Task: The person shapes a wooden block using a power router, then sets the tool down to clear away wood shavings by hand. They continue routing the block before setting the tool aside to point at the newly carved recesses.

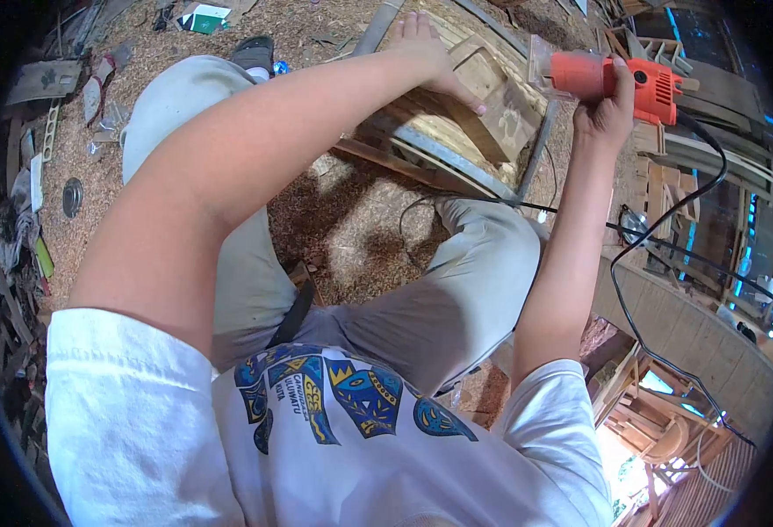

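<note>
At the upper right my right hand (608, 110) is wrapped round the body of an orange-red power tool (654, 90) with a clear guard at its left end. The tool is held up beside a low framed wooden work surface (404, 112). My left hand (435, 66) reaches across to that surface, fingers spread, and rests at the near left side of a piece of wood (514, 119) with an angled shape. A gap separates the tool's guard from my left hand. The tool's front end is hard to make out through the guard.
A black cable (715, 167) runs from the tool down the right side. Wood shavings (342, 237) cover the ground between my legs. Scrap and debris lie along the left. Wooden planks (680, 307) and stacked wooden pieces stand at the right.
</note>
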A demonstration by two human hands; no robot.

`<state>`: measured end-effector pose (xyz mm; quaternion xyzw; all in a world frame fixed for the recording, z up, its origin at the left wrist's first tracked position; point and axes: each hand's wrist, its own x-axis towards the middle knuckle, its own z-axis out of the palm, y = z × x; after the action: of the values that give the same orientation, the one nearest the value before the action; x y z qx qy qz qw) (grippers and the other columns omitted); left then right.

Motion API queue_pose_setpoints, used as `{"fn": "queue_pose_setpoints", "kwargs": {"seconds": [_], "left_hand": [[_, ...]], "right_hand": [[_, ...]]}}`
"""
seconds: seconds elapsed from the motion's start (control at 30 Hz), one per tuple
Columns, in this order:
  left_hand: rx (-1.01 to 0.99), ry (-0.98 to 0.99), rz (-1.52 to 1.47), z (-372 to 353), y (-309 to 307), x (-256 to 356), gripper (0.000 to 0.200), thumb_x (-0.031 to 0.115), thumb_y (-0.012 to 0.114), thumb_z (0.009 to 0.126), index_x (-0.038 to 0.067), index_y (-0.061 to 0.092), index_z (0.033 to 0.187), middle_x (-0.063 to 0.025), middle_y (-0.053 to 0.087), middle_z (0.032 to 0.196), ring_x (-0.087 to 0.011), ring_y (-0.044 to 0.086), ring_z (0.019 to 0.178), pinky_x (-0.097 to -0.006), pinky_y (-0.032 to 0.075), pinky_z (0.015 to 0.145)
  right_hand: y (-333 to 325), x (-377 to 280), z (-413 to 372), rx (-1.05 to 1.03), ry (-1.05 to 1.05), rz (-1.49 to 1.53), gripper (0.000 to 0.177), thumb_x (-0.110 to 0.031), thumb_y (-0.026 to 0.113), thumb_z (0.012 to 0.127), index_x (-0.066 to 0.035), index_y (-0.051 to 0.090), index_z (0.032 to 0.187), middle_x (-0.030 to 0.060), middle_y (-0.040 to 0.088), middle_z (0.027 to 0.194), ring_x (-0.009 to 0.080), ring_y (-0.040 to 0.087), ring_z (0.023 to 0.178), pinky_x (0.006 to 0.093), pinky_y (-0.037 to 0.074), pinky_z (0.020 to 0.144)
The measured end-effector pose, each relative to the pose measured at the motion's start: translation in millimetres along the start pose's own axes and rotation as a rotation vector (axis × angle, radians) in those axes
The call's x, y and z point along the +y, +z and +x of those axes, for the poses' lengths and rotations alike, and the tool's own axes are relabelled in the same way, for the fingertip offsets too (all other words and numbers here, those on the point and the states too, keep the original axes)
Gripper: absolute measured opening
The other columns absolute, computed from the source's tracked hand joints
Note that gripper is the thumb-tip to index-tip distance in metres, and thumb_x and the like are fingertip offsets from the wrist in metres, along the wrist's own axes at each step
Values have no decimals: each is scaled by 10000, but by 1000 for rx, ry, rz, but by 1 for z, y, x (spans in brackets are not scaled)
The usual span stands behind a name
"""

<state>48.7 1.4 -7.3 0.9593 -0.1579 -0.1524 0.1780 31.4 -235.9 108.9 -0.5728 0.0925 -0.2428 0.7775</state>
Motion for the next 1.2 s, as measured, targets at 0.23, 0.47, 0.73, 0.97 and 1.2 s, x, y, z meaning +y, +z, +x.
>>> {"fn": "queue_pose_setpoints", "kwargs": {"seconds": [0.23,0.47,0.73,0.97,1.2], "left_hand": [[-40,7,45,-5,-9,3,1708,1025,716,477,-161,241,1610,-323,185,1723,-441,144,1627,-499,144,1328],[-26,2,23,-3,-6,3,1723,1028,719,462,-162,236,1611,-326,181,1723,-444,147,1625,-498,147,1328],[0,11,-2,-5,-6,1,1741,1020,733,455,-188,221,1600,-342,176,1719,-442,150,1627,-490,152,1327],[-1,3,4,-6,-7,2,1742,1016,735,460,-194,212,1600,-344,170,1719,-442,147,1627,-493,154,1326],[3,5,-5,-5,-6,2,1745,1019,733,457,-190,212,1601,-341,180,1718,-442,159,1625,-491,155,1326]], "right_hand": [[-3,21,-6,36,-37,-24,290,-124,831,883,-73,709,1141,52,754,1056,205,736,956,413,610,911],[5,54,-9,-129,-85,-165,401,-62,886,840,-54,661,1172,56,732,1052,183,736,945,389,619,882],[46,57,-34,-282,-218,-334,454,-85,907,808,-61,635,1170,24,688,1042,138,665,874,323,558,801],[50,68,-28,-221,-302,-372,546,-111,929,780,-62,597,1212,34,682,1075,161,675,923,340,564,834],[38,83,-19,-102,-174,-326,405,-129,868,874,-91,643,1209,23,686,1079,168,683,922,351,575,818]]}}
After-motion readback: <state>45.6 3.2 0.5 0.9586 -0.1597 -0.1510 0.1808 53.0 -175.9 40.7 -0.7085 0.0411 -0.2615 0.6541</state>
